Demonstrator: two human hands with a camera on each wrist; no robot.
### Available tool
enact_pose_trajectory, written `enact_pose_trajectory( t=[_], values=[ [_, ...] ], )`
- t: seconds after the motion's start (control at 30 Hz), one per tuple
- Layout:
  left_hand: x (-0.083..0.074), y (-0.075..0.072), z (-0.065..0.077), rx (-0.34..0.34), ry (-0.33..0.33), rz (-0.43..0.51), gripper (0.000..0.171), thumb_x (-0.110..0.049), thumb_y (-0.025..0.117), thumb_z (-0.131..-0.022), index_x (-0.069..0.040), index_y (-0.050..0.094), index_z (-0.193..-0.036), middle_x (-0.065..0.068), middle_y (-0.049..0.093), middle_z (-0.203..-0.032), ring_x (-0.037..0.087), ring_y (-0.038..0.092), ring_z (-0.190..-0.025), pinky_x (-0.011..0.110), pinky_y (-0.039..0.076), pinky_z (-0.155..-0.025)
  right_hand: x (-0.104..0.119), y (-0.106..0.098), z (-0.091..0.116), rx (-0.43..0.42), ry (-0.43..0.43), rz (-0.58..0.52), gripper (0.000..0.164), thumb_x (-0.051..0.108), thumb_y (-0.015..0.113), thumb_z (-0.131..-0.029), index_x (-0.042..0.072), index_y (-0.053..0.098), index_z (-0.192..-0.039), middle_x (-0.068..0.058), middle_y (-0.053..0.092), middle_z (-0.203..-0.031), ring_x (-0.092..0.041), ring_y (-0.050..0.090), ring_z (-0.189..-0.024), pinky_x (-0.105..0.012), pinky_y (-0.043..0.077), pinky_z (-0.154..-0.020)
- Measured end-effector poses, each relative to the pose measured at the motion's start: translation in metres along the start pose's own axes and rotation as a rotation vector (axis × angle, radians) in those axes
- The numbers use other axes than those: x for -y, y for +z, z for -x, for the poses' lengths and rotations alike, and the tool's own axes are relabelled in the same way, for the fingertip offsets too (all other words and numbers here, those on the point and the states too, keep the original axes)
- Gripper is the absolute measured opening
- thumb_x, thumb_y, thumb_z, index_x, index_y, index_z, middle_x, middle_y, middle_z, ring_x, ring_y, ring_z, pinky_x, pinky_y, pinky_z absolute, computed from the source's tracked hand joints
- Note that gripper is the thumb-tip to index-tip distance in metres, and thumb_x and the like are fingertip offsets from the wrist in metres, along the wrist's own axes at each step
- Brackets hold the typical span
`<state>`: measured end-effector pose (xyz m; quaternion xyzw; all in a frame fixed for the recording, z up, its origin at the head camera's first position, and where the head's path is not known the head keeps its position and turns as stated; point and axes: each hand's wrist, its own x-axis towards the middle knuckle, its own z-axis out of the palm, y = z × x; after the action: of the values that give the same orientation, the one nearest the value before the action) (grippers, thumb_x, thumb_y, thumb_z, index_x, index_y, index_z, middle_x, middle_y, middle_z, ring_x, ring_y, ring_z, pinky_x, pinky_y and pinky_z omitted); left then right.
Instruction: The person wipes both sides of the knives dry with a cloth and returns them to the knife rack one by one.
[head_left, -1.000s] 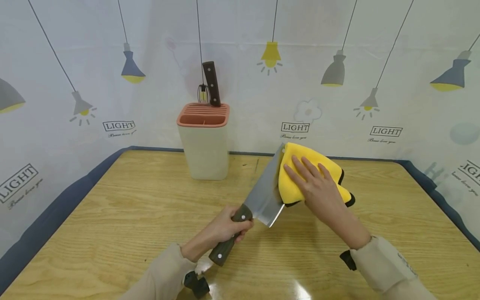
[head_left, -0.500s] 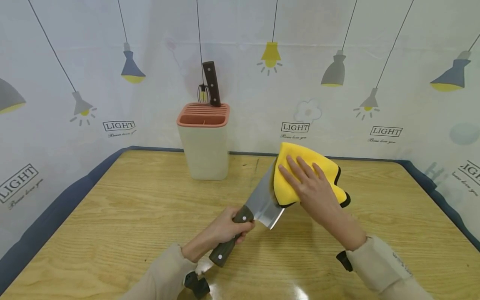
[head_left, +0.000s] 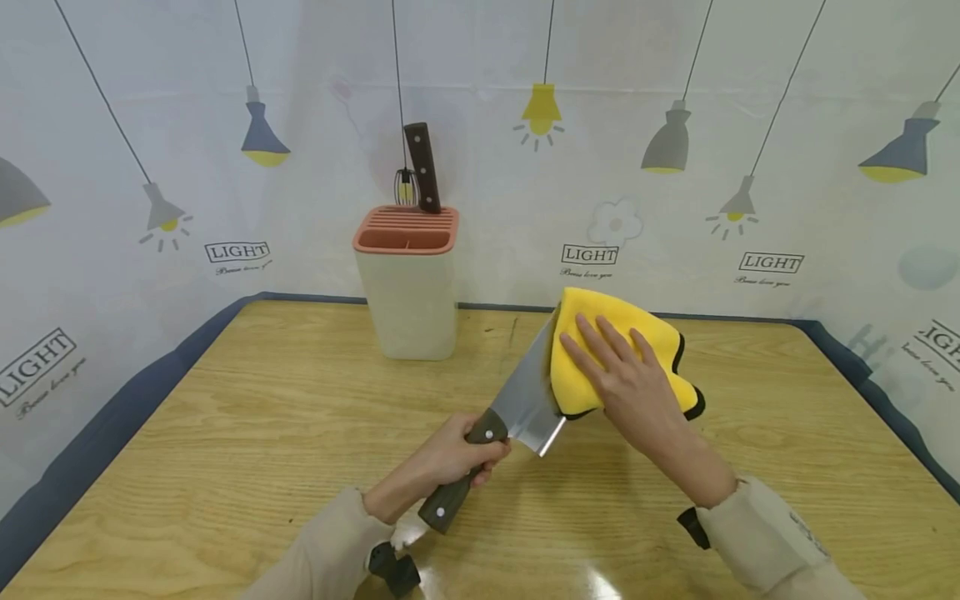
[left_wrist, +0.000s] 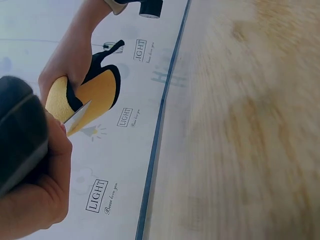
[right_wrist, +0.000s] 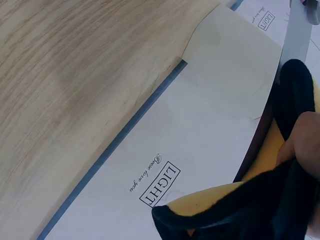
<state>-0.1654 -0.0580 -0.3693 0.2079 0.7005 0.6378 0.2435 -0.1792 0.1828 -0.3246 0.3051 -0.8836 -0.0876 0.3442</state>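
My left hand [head_left: 453, 454] grips the dark handle of a cleaver [head_left: 525, 387], whose broad metal blade tilts up and away to the right above the table. My right hand [head_left: 630, 387] holds a yellow cloth [head_left: 573, 379] with black edging against the blade's far part. In the head view its fingers lie spread over the cloth's upper face. Cloth shows on both sides of the blade in the left wrist view, where the blade's end pokes out from the fold. The right wrist view catches the cloth's dark border [right_wrist: 295, 95] and part of the thumb. Cloth covers much of the blade.
A white knife block [head_left: 412, 308] with a salmon-pink slotted top stands at the back left. One dark-handled knife [head_left: 423, 167] is upright in its slots. The wooden table [head_left: 225, 442] ends at a blue border below a lamp-printed backdrop [head_left: 480, 167].
My right hand and the cloth shifted slightly left over the blade, then back a little to the right. The left hand and cleaver stay nearly in place.
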Motion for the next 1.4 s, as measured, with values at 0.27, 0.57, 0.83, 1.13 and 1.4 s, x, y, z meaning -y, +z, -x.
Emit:
enact_pose_trajectory(
  t=[0.27, 0.57, 0.83, 1.13, 1.4],
  values=[
    [-0.002, 0.0, -0.001, -0.015, 0.002, 0.012, 0.02, -0.008, 0.053, -0.087, 0.012, 0.05, -0.093, -0.001, 0.046, -0.056, 0.006, 0.044, -0.042, 0.02, 0.038, -0.04, 0.004, 0.001, 0.002, -0.017, 0.003, 0.009, 0.076, -0.004, 0.077, -0.059, 0.009, 0.048, -0.128, -0.016, 0.041, -0.134, -0.034, 0.04, -0.12, -0.054, 0.037, -0.09],
    [-0.002, 0.002, -0.004, -0.068, 0.005, 0.001, 0.014, -0.007, 0.052, -0.087, 0.007, 0.052, -0.089, -0.001, 0.046, -0.055, 0.007, 0.043, -0.042, 0.021, 0.037, -0.042, 0.019, -0.001, 0.001, -0.006, -0.053, 0.051, 0.068, -0.008, 0.071, -0.067, 0.011, 0.048, -0.128, -0.015, 0.041, -0.134, -0.031, 0.04, -0.121, -0.052, 0.036, -0.092],
    [-0.003, 0.003, -0.006, -0.085, 0.015, -0.005, 0.019, -0.006, 0.052, -0.086, 0.012, 0.051, -0.092, -0.001, 0.046, -0.055, 0.007, 0.043, -0.042, 0.02, 0.038, -0.041, 0.032, -0.003, -0.002, -0.019, -0.098, 0.046, 0.069, -0.007, 0.071, -0.067, 0.011, 0.047, -0.129, -0.015, 0.04, -0.135, -0.03, 0.039, -0.122, -0.051, 0.036, -0.093],
    [-0.005, 0.005, -0.006, -0.091, 0.012, -0.004, 0.008, -0.005, 0.052, -0.085, 0.002, 0.049, -0.084, 0.0, 0.047, -0.054, 0.008, 0.043, -0.042, 0.021, 0.036, -0.042, 0.044, -0.003, -0.002, -0.056, -0.2, -0.013, 0.073, -0.002, 0.076, -0.062, 0.012, 0.048, -0.127, -0.013, 0.04, -0.136, -0.029, 0.037, -0.124, -0.05, 0.033, -0.097],
    [-0.006, 0.003, -0.006, -0.101, 0.016, 0.005, 0.004, -0.004, 0.051, -0.084, -0.001, 0.047, -0.083, 0.0, 0.047, -0.054, 0.008, 0.043, -0.042, 0.021, 0.036, -0.041, 0.042, -0.004, -0.001, -0.075, -0.291, -0.041, 0.073, -0.005, 0.073, -0.062, 0.012, 0.046, -0.128, -0.011, 0.039, -0.136, -0.029, 0.035, -0.125, -0.049, 0.028, -0.101]
  ],
)
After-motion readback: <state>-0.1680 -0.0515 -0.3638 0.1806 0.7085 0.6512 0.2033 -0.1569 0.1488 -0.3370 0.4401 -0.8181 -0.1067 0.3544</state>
